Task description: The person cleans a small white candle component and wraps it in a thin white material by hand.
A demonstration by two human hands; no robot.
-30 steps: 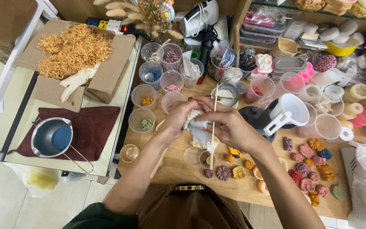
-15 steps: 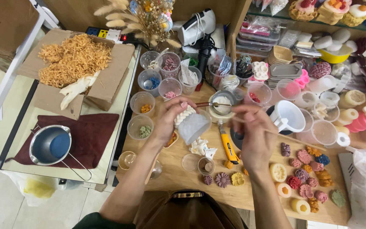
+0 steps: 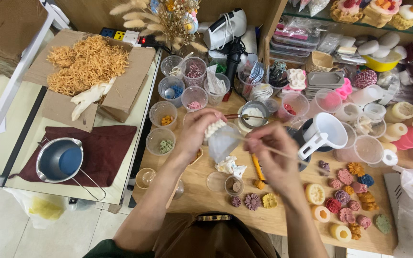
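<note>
My left hand point(image 3: 194, 131) grips a translucent silicone mould point(image 3: 222, 138) with a cream braided candle showing at its top, held tilted above the wooden table point(image 3: 201, 193). My right hand point(image 3: 268, 155) pinches a thin wooden skewer point(image 3: 283, 154). One end of the skewer touches the mould's mouth and the other points right toward the black scale. Crumpled white scraps point(image 3: 230, 166) and a yellow utility knife point(image 3: 256, 167) lie just below the hands.
Clear cups point(image 3: 162, 112) of coloured bits stand left of the hands, and a small metal pot point(image 3: 255, 113) with a spoon sits behind them. A white jug point(image 3: 323, 131) sits to the right. Coloured wax flowers point(image 3: 347, 191) lie at the front right. A steel pitcher point(image 3: 58, 160) rests on a dark cloth at left.
A second ago both hands were together on the mould with the skewer upright. The right hand then swung away right with the skewer, and now brings its tip back to the mould.
</note>
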